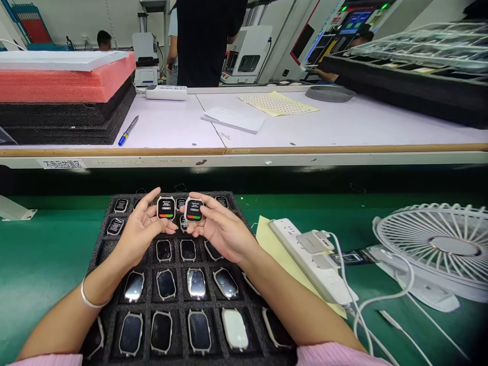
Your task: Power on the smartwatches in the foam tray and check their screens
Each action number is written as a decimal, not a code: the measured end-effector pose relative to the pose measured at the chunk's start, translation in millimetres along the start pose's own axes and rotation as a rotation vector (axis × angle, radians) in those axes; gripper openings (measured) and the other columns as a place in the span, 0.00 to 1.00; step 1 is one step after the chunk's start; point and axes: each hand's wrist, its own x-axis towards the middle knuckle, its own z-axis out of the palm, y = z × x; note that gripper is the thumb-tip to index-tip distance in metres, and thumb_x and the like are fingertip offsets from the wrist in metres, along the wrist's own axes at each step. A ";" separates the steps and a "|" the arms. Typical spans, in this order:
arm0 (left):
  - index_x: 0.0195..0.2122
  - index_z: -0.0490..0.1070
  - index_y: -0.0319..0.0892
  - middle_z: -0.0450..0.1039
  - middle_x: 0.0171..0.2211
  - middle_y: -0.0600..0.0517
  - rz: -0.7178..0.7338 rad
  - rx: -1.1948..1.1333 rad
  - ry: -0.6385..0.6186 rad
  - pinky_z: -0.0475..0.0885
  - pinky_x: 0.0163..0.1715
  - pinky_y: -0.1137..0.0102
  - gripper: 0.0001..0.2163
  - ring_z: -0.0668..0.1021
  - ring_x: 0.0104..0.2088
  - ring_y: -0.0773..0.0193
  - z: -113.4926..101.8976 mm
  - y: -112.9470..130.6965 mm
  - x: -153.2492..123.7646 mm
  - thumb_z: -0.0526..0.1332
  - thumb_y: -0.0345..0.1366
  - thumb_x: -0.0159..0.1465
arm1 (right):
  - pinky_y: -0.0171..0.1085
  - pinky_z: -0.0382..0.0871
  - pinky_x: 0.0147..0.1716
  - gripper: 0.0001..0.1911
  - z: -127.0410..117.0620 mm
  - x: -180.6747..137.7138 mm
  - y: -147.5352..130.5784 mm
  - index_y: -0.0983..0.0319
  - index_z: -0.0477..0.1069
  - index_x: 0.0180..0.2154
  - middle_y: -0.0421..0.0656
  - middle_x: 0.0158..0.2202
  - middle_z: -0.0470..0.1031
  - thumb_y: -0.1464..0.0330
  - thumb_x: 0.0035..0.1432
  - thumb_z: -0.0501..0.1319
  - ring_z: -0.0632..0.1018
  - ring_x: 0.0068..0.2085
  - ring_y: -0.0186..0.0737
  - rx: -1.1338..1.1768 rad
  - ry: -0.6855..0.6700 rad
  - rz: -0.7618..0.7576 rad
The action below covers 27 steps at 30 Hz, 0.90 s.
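Note:
Over the far part of a black foam tray [147, 305], my left hand [143, 229] grips a smartwatch body [166, 208] with a lit screen showing text and a red-green bar. Close beside it, my right hand [221, 223] holds a second smartwatch body [194, 210] by its edges, its screen lit much the same way. Neither watch has a strap. Rows of watch bodies lie in the tray's compartments; most nearer ones have dark screens, and one shows a white face [235, 328]. Some at the far end are lit, partly hidden by my hands.
Right of the tray lie a white power strip [312, 259] with plugs and cables, yellow paper [267, 236] and a white fan [438, 249]. A raised shelf [171, 127] carries foam stacks [68, 86], a pen [128, 130] and papers [233, 119]. A person in black [209, 40] stands beyond.

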 end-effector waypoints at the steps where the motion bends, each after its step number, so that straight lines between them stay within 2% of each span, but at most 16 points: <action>1: 0.64 0.57 0.41 0.76 0.41 0.51 0.001 -0.002 -0.007 0.78 0.34 0.70 0.35 0.81 0.32 0.67 0.1 -0.2 -0.3 0.69 0.32 0.56 | 0.34 0.69 0.27 0.23 0.2 -0.5 0.1 0.58 0.69 0.53 0.45 0.43 0.80 0.64 0.56 0.69 0.80 0.29 0.36 -0.012 -0.005 0.002; 5: 0.62 0.61 0.40 0.76 0.43 0.49 -0.001 0.000 -0.016 0.79 0.35 0.70 0.32 0.81 0.32 0.68 0.2 -0.3 -0.5 0.69 0.32 0.57 | 0.34 0.69 0.26 0.21 0.5 -1.3 1.0 0.57 0.68 0.52 0.45 0.44 0.79 0.65 0.57 0.68 0.79 0.28 0.35 -0.069 -0.026 -0.008; 8: 0.63 0.60 0.41 0.76 0.43 0.50 -0.004 -0.010 -0.016 0.79 0.34 0.71 0.34 0.81 0.32 0.68 -0.6 -0.4 0.3 0.69 0.33 0.57 | 0.34 0.69 0.28 0.20 0.6 -1.1 2.3 0.57 0.69 0.50 0.45 0.45 0.78 0.65 0.57 0.67 0.79 0.28 0.34 -0.091 -0.034 -0.020; 13: 0.61 0.62 0.41 0.76 0.41 0.51 -0.001 -0.016 -0.038 0.79 0.34 0.71 0.31 0.81 0.31 0.69 -1.7 -0.4 1.7 0.69 0.33 0.57 | 0.35 0.70 0.29 0.18 1.8 -1.8 2.1 0.58 0.70 0.49 0.43 0.42 0.78 0.66 0.56 0.68 0.78 0.29 0.34 -0.088 -0.046 -0.029; 27: 0.56 0.65 0.42 0.76 0.41 0.51 0.020 0.001 -0.057 0.78 0.33 0.72 0.24 0.81 0.30 0.69 0.4 -4.4 0.9 0.68 0.32 0.59 | 0.37 0.72 0.35 0.21 1.0 -2.0 -2.1 0.57 0.68 0.50 0.43 0.45 0.79 0.70 0.55 0.67 0.79 0.32 0.35 -0.107 -0.026 -0.063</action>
